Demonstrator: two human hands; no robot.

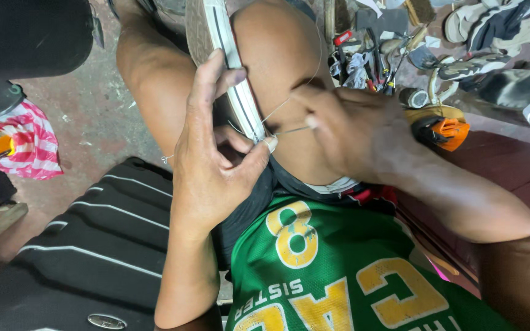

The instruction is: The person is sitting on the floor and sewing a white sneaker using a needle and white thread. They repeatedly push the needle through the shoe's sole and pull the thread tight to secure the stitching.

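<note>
A shoe [216, 37] with a white sole edge lies against my knee, sole rim facing me. My left hand [213, 153] grips the sole rim, thumb and fingers pinched around it near the stitching spot. My right hand [351, 125] holds a thin metal needle or awl [292, 130] whose tip meets the sole edge. A pale thread [289, 98] runs from the sole up over my knee. Both hands are closed on what they hold.
A black bag with white stripes [93, 245] lies at lower left. A red and white striped cloth [29, 144] is at left. Tools, an orange object [446, 132] and several sandals [492, 30] are scattered on the floor at upper right.
</note>
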